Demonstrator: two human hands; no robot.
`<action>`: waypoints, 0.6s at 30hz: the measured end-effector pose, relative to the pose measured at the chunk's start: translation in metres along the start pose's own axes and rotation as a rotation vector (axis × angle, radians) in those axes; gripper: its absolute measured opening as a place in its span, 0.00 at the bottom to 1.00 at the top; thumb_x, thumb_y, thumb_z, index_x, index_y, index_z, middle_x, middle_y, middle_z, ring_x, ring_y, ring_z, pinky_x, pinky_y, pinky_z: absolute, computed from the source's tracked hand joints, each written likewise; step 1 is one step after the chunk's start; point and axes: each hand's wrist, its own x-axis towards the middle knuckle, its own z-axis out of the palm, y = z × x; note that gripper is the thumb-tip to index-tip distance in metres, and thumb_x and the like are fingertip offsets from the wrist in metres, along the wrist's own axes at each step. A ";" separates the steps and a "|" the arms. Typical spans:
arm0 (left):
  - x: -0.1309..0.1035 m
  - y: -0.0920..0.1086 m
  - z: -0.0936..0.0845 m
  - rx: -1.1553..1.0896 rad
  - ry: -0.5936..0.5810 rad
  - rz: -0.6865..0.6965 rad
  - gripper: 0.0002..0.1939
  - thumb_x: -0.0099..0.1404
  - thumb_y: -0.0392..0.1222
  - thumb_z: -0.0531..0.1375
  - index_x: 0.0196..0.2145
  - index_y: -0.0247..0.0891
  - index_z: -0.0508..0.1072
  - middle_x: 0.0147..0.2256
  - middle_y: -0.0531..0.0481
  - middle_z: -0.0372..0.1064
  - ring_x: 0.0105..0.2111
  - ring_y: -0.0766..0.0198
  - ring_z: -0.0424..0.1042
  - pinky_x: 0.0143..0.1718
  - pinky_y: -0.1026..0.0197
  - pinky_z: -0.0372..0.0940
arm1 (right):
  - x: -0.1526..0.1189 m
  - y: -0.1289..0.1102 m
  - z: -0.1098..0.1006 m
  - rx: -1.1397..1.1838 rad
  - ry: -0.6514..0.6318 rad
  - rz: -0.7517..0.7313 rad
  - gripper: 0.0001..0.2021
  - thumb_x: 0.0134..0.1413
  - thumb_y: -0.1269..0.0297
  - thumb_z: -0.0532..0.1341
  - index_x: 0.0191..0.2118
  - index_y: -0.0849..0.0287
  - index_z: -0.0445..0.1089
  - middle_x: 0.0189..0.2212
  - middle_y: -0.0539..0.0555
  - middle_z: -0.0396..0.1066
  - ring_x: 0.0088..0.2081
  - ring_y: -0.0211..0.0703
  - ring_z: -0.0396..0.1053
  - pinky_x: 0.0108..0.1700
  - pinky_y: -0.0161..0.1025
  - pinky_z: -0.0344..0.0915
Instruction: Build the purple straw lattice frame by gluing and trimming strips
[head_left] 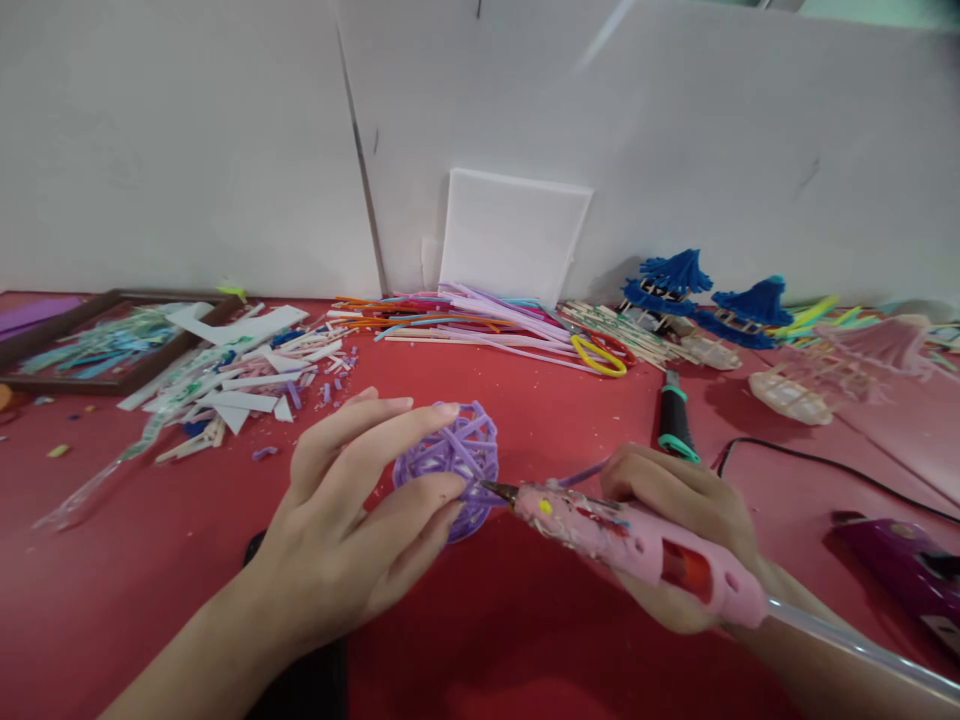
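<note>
The red table (540, 620) spreads beneath everything, with a white panel (514, 235) standing at its far edge and a brown frame (90, 384) lying toward its far left corner. Colored strips (465, 318) lie along the far edge, in front of the panel. The left hand (337, 530) is partly curled, its thumb and fingertips on the purple openwork ball (480, 445), held above the table's middle. The right hand (675, 492) is closed around the pink glue gun (645, 550), whose nozzle tip meets the ball's right side. Beyond the right hand lies a green-and-black cutter (673, 415).
</note>
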 end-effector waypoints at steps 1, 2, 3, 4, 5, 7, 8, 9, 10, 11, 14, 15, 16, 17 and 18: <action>0.000 0.000 0.000 -0.003 -0.003 -0.002 0.04 0.63 0.37 0.64 0.36 0.46 0.75 0.56 0.51 0.65 0.56 0.52 0.63 0.62 0.45 0.59 | 0.000 0.000 -0.001 0.004 0.005 0.000 0.06 0.45 0.69 0.57 0.30 0.54 0.57 0.22 0.46 0.58 0.21 0.36 0.54 0.22 0.35 0.50; 0.000 0.000 0.000 -0.004 -0.004 -0.003 0.05 0.62 0.37 0.64 0.36 0.46 0.75 0.56 0.52 0.65 0.56 0.52 0.63 0.62 0.45 0.59 | 0.001 0.000 -0.002 0.004 0.002 0.001 0.06 0.45 0.70 0.57 0.31 0.54 0.57 0.22 0.46 0.58 0.21 0.36 0.54 0.22 0.35 0.50; -0.001 0.000 0.000 -0.005 -0.006 -0.003 0.05 0.62 0.37 0.64 0.36 0.46 0.75 0.56 0.52 0.65 0.56 0.52 0.63 0.62 0.45 0.60 | 0.001 0.000 -0.003 0.004 -0.008 0.002 0.07 0.45 0.70 0.57 0.31 0.54 0.57 0.22 0.46 0.59 0.21 0.36 0.55 0.23 0.35 0.51; -0.001 0.000 -0.001 -0.004 -0.003 -0.004 0.05 0.62 0.37 0.64 0.36 0.46 0.75 0.56 0.52 0.65 0.56 0.52 0.62 0.62 0.46 0.60 | 0.002 -0.001 -0.004 0.002 -0.022 0.006 0.07 0.46 0.70 0.57 0.31 0.54 0.58 0.23 0.47 0.59 0.21 0.36 0.56 0.23 0.35 0.52; -0.001 0.000 -0.001 -0.003 -0.002 -0.006 0.05 0.62 0.37 0.64 0.36 0.46 0.75 0.56 0.52 0.65 0.56 0.52 0.62 0.62 0.46 0.60 | 0.002 -0.001 -0.005 -0.004 -0.030 0.009 0.07 0.46 0.70 0.57 0.31 0.54 0.57 0.22 0.47 0.60 0.21 0.37 0.56 0.23 0.35 0.52; -0.001 0.000 -0.001 -0.001 0.000 -0.007 0.05 0.62 0.37 0.64 0.36 0.46 0.75 0.56 0.52 0.65 0.56 0.52 0.62 0.62 0.46 0.60 | 0.003 -0.001 -0.006 -0.015 -0.020 0.002 0.07 0.45 0.71 0.57 0.30 0.54 0.57 0.22 0.47 0.59 0.21 0.37 0.56 0.23 0.36 0.52; -0.001 0.000 -0.001 -0.001 0.001 -0.008 0.05 0.62 0.37 0.63 0.36 0.46 0.75 0.55 0.52 0.65 0.56 0.52 0.63 0.63 0.46 0.60 | 0.002 0.000 -0.006 -0.024 -0.020 -0.001 0.07 0.45 0.71 0.56 0.30 0.54 0.57 0.21 0.47 0.59 0.21 0.37 0.56 0.23 0.36 0.52; 0.000 0.000 -0.001 0.000 0.002 -0.009 0.05 0.62 0.37 0.63 0.36 0.46 0.75 0.55 0.52 0.65 0.56 0.53 0.63 0.63 0.46 0.60 | 0.002 0.001 -0.005 -0.035 -0.023 -0.006 0.06 0.46 0.71 0.56 0.30 0.54 0.58 0.21 0.47 0.59 0.21 0.37 0.56 0.23 0.36 0.52; 0.000 0.000 -0.001 0.001 0.005 -0.009 0.05 0.62 0.37 0.63 0.36 0.46 0.75 0.55 0.52 0.65 0.55 0.53 0.63 0.63 0.46 0.59 | 0.001 0.002 -0.005 -0.046 -0.026 -0.011 0.06 0.46 0.71 0.56 0.30 0.54 0.58 0.21 0.47 0.59 0.21 0.38 0.56 0.23 0.36 0.53; 0.000 0.000 -0.001 0.000 0.004 -0.009 0.05 0.62 0.37 0.63 0.36 0.46 0.75 0.55 0.52 0.65 0.55 0.53 0.63 0.63 0.46 0.59 | 0.000 0.003 -0.004 -0.053 -0.026 -0.017 0.05 0.46 0.71 0.56 0.30 0.54 0.59 0.22 0.47 0.58 0.21 0.38 0.56 0.23 0.36 0.53; 0.000 0.001 -0.001 -0.005 0.005 -0.004 0.04 0.62 0.37 0.63 0.35 0.46 0.75 0.55 0.51 0.65 0.55 0.53 0.63 0.63 0.47 0.59 | -0.002 0.005 -0.003 -0.044 -0.021 -0.012 0.04 0.47 0.71 0.57 0.29 0.55 0.60 0.22 0.48 0.59 0.22 0.38 0.56 0.24 0.36 0.53; 0.000 0.001 -0.001 -0.007 0.003 -0.002 0.05 0.63 0.36 0.63 0.35 0.46 0.75 0.55 0.51 0.65 0.55 0.53 0.63 0.63 0.47 0.59 | -0.002 0.005 -0.003 -0.038 -0.022 -0.006 0.04 0.47 0.71 0.57 0.29 0.55 0.60 0.22 0.48 0.59 0.21 0.38 0.56 0.23 0.36 0.53; 0.000 0.001 -0.001 -0.008 0.003 0.000 0.05 0.63 0.36 0.63 0.36 0.46 0.75 0.55 0.51 0.65 0.55 0.52 0.63 0.62 0.46 0.60 | -0.001 0.005 -0.004 -0.037 -0.027 0.001 0.04 0.47 0.71 0.56 0.29 0.55 0.61 0.22 0.48 0.59 0.21 0.38 0.55 0.23 0.36 0.53; 0.001 0.001 -0.001 -0.009 0.003 0.001 0.05 0.63 0.37 0.63 0.36 0.46 0.75 0.55 0.50 0.65 0.55 0.52 0.63 0.62 0.46 0.60 | 0.000 0.005 -0.004 -0.041 -0.036 0.007 0.04 0.47 0.71 0.56 0.28 0.55 0.61 0.21 0.48 0.59 0.21 0.37 0.55 0.23 0.37 0.52; 0.001 0.000 -0.001 -0.009 0.004 0.002 0.05 0.63 0.36 0.63 0.36 0.46 0.75 0.54 0.50 0.65 0.56 0.52 0.63 0.61 0.45 0.61 | 0.001 0.004 -0.005 -0.047 -0.042 0.008 0.04 0.47 0.72 0.56 0.28 0.55 0.62 0.21 0.48 0.59 0.21 0.37 0.55 0.23 0.37 0.52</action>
